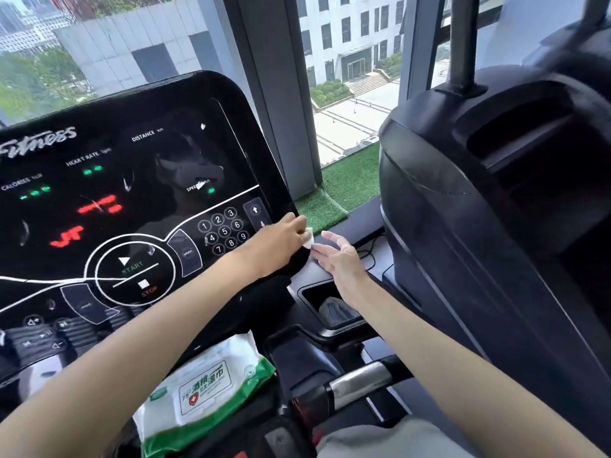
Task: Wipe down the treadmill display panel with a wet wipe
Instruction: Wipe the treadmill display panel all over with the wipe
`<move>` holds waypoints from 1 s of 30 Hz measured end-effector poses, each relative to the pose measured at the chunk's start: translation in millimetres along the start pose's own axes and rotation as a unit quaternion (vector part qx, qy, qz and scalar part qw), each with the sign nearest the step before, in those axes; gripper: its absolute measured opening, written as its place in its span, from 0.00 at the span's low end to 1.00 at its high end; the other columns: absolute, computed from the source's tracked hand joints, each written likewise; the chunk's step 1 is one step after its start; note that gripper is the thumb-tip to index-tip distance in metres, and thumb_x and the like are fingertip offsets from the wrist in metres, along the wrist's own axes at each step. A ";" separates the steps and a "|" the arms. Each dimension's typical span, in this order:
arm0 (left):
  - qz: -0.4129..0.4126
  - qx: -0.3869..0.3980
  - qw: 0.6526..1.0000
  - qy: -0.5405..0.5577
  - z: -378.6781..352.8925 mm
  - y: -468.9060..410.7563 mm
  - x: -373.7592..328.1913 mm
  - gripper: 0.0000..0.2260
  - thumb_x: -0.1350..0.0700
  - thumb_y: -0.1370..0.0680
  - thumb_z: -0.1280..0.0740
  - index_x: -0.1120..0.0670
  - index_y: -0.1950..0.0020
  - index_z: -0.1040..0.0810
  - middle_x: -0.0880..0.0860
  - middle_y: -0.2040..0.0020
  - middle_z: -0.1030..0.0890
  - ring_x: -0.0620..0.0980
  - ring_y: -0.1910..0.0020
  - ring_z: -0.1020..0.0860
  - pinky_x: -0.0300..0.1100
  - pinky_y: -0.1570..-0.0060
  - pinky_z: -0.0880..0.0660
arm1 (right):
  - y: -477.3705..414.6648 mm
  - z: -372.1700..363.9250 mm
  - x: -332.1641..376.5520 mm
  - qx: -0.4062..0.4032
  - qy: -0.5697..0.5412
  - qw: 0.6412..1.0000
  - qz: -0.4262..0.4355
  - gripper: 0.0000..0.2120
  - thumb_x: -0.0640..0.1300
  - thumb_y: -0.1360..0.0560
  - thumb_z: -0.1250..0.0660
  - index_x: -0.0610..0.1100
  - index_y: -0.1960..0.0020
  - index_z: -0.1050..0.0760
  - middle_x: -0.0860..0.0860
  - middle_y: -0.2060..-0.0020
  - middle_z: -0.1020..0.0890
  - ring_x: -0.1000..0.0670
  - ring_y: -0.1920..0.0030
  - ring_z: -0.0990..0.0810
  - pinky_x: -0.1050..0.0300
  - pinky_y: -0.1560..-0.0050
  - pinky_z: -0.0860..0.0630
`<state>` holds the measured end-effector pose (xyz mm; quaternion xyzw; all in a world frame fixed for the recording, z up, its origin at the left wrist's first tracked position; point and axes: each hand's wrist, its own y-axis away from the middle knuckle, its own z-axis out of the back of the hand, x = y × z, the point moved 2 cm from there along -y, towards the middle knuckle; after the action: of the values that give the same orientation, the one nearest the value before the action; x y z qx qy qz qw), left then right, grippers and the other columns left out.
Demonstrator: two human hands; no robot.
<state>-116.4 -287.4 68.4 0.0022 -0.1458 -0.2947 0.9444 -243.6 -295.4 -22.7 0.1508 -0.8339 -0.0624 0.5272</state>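
Note:
The black treadmill display panel (132, 180) fills the left half of the view, with lit red and green readouts and a number keypad. My left hand (281, 239) reaches across to the panel's lower right edge and pinches a small white wet wipe (309, 238) there. My right hand (340, 262) hovers just right of the wipe with fingers straight and spread, its fingertips almost touching the wipe.
A white and green wet wipe pack (205, 388) lies on the console below my arms. A cup holder recess (330, 309) sits under my right hand. A chrome handlebar (360, 381) runs low right. Another black machine (496, 193) stands at right, windows behind.

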 end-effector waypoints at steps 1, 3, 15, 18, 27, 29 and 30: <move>-0.018 0.026 0.999 -0.009 -5.7 1.7 -4.7 0.19 0.69 0.27 0.40 0.57 0.37 0.28 0.53 0.46 0.31 0.50 0.48 0.34 0.42 0.67 0.27 | -0.3 0.2 0.0 0.003 -0.006 1.000 -0.001 0.26 0.25 0.27 0.46 0.44 0.34 0.33 0.45 0.53 0.17 0.52 0.48 0.18 0.56 0.38 0.28; -0.046 0.086 0.995 -0.011 -12.9 7.4 -17.4 0.16 0.68 0.26 0.40 0.57 0.40 0.25 0.52 0.49 0.31 0.50 0.50 0.34 0.42 0.67 0.30 | -0.5 1.1 1.5 0.006 -0.025 1.000 -0.002 0.27 0.23 0.28 0.47 0.43 0.34 0.34 0.41 0.51 0.18 0.48 0.47 0.19 0.57 0.41 0.26; -0.009 0.032 0.999 0.025 -1.3 3.3 -10.2 0.17 0.69 0.26 0.41 0.56 0.40 0.26 0.52 0.50 0.30 0.50 0.48 0.32 0.41 0.65 0.31 | 9.0 -0.8 7.7 0.003 -0.013 1.000 -0.008 0.27 0.23 0.28 0.48 0.41 0.33 0.35 0.43 0.52 0.18 0.46 0.46 0.20 0.47 0.33 0.33; -0.027 0.110 0.993 0.031 -8.5 5.8 -11.5 0.16 0.68 0.25 0.41 0.56 0.42 0.22 0.52 0.49 0.26 0.52 0.47 0.27 0.44 0.60 0.29 | 11.5 -2.1 10.0 0.001 -0.011 1.000 -0.008 0.27 0.23 0.29 0.49 0.41 0.34 0.35 0.39 0.48 0.19 0.43 0.43 0.21 0.46 0.33 0.33; -0.031 0.074 0.995 0.059 -7.2 10.4 -6.8 0.20 0.69 0.27 0.40 0.52 0.41 0.21 0.50 0.49 0.22 0.53 0.47 0.25 0.43 0.58 0.29 | 5.4 -6.2 11.9 -0.015 0.065 0.998 0.003 0.24 0.25 0.31 0.48 0.46 0.41 0.31 0.40 0.51 0.18 0.45 0.48 0.18 0.48 0.36 0.28; -0.002 0.109 0.991 0.081 -13.4 20.5 0.7 0.23 0.71 0.28 0.41 0.51 0.40 0.21 0.51 0.46 0.21 0.55 0.47 0.23 0.41 0.59 0.29 | 3.7 -8.1 12.5 -0.021 0.080 0.997 0.007 0.23 0.26 0.30 0.45 0.46 0.41 0.30 0.38 0.49 0.18 0.41 0.47 0.19 0.50 0.38 0.27; 0.021 0.115 0.989 0.094 -13.8 22.8 7.1 0.24 0.72 0.29 0.41 0.50 0.40 0.21 0.51 0.45 0.20 0.56 0.47 0.23 0.41 0.59 0.29 | 3.6 -9.3 12.1 -0.025 0.092 0.995 0.012 0.23 0.27 0.30 0.44 0.46 0.41 0.30 0.39 0.48 0.18 0.42 0.47 0.19 0.52 0.40 0.27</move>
<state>-94.4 -273.6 59.2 0.1352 -0.0891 -0.2544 0.9534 -240.8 -295.2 -7.3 0.1326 -0.7816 -0.0622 0.6063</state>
